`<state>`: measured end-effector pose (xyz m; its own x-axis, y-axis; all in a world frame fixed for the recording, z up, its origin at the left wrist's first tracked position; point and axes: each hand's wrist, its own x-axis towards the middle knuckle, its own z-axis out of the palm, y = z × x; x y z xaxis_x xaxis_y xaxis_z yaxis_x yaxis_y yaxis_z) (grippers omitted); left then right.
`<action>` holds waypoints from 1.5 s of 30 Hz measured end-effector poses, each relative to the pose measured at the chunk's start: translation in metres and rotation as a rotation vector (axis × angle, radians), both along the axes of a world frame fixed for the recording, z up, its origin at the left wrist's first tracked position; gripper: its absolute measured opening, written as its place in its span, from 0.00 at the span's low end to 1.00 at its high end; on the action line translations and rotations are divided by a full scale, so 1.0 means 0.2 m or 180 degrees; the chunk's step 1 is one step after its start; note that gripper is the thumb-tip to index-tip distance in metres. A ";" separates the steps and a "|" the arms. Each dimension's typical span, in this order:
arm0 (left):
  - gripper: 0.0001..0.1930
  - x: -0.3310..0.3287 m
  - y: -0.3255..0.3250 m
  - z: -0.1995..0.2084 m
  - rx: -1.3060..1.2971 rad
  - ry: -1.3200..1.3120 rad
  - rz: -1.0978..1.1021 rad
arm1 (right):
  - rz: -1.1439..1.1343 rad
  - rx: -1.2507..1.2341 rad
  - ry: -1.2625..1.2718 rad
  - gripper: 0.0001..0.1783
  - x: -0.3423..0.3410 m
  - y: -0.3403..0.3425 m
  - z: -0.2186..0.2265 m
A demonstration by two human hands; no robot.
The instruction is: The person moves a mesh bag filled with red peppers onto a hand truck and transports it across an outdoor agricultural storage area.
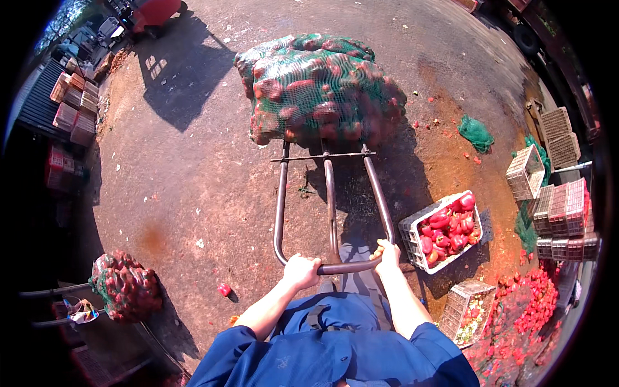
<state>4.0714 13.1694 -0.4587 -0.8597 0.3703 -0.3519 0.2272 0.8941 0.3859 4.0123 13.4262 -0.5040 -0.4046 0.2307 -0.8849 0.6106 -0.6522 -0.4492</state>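
My left hand (301,271) grips the lower left bend of a hand truck's (281,200) dark tubular handle. Around the right bend, my right hand (387,255) is closed, its fingers wrapped over the tube. The frame slopes away from me, with a middle bar and a thin crossbar near its far end. Beyond the crossbar lie bulging green mesh sacks (322,97) full of dark red peppers, apparently stacked on the truck. They hide its base and wheels.
To the right stand a white crate of red peppers (445,229), a crate of scraps (465,313) and stacked crates (561,209). Loose peppers (532,303) cover the ground there. Another filled mesh sack (126,284) sits at left. A red vehicle (151,11) stands far left.
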 end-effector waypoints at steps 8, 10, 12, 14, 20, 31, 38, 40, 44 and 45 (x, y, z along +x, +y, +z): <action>0.05 -0.94 -0.04 0.04 -0.0056 0.0247 0.0126 | 0.0126 0.0017 0.0020 0.10 -0.99 -0.08 0.03; 0.06 -1.22 -0.04 0.04 -0.0027 0.0256 0.0149 | 0.0204 0.0113 0.0080 0.10 -1.28 -0.08 0.02; 0.05 -1.47 -0.05 0.04 -0.0043 0.0317 0.0249 | 0.0208 0.0048 0.0011 0.10 -1.54 -0.08 0.00; 0.06 -1.73 -0.07 0.02 -0.0075 0.0364 0.0280 | 0.0208 0.0049 0.0055 0.11 -1.81 -0.11 0.00; 0.07 -2.48 -0.16 0.09 -0.0025 0.0442 0.0303 | 0.0278 -0.0193 0.0236 0.12 -2.58 -0.20 0.05; 0.07 -3.82 -0.32 0.00 -0.0110 0.0021 0.0438 | 0.0587 0.0065 -0.0022 0.09 -3.97 -0.37 -0.02; 0.07 -4.70 -0.47 0.02 -0.0081 0.0296 0.0456 | 0.0599 -0.0050 0.0085 0.09 -4.90 -0.53 0.00; 0.07 -4.97 -0.53 0.01 -0.0127 0.0131 0.0480 | 0.0527 -0.0171 0.0091 0.08 -5.15 -0.58 -0.04; 0.07 -5.55 -0.59 0.05 -0.0121 0.0012 0.0559 | 0.0753 -0.0023 0.0098 0.08 -5.75 -0.67 -0.01; 0.07 -5.71 -0.61 0.07 -0.0076 0.0014 0.0575 | 0.0749 -0.0056 0.0089 0.08 -5.91 -0.70 -0.01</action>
<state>2.9302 13.0469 -0.4456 -0.9130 0.2013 -0.3549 0.0636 0.9294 0.3635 2.8298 13.2853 -0.5052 -0.4698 0.1117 -0.8757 0.7343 -0.5012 -0.4579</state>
